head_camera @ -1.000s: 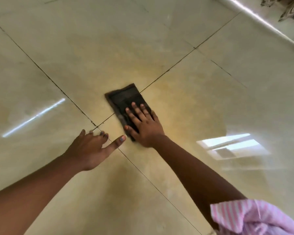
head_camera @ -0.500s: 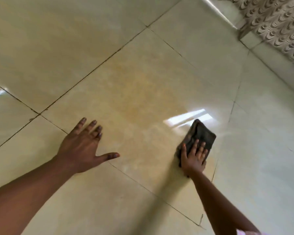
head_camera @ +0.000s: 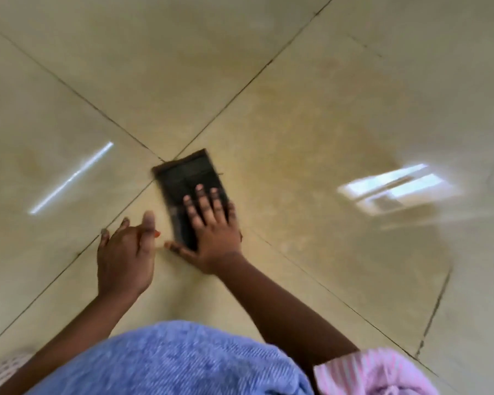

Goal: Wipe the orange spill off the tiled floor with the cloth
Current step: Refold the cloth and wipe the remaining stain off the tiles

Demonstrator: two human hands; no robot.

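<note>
A dark folded cloth [head_camera: 186, 178] lies flat on the glossy beige tiled floor [head_camera: 183, 75], just below where the grout lines cross. My right hand [head_camera: 211, 232] presses flat on the cloth's near half, fingers spread. My left hand [head_camera: 124, 260] rests on the floor just left of the cloth, fingers apart, holding nothing. A faint orange-yellow film [head_camera: 320, 155] tints the tile to the right of the cloth.
Blue fabric [head_camera: 183, 363] over my lap fills the bottom of the view, with a pink striped sleeve [head_camera: 374, 372] at the bottom right. Window light reflects on the tiles as a bright patch [head_camera: 394, 186] on the right and a bright streak [head_camera: 72, 178] on the left.
My right hand has swept the cloth from the right side back left to the grout crossing. My left hand has moved closer to the cloth. The view has tilted down toward my lap.
</note>
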